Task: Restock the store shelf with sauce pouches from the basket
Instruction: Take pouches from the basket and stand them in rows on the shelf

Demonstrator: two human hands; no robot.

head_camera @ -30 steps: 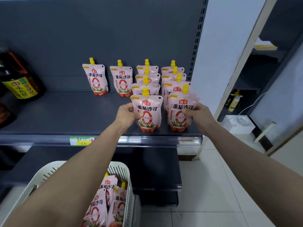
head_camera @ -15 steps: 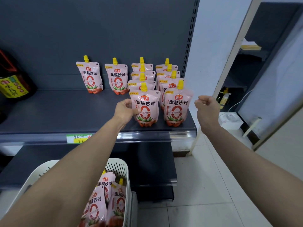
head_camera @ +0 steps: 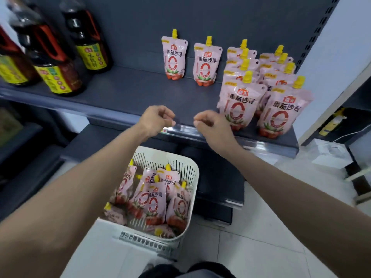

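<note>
Above the basket (head_camera: 195,177), left hand (head_camera: 156,121) and right hand (head_camera: 210,128) are held loosely curled, empty; sauce pouches (head_camera: 240,105) are stood upright on the shelf (head_camera: 130,91).

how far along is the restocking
Done: two rows of pouches stand at the right end of the shelf, two single pouches farther left. In hand: nothing; left hand and right hand hover empty at the shelf edge. Left: several pouches lie in the basket; space before the singles is bare.
</note>
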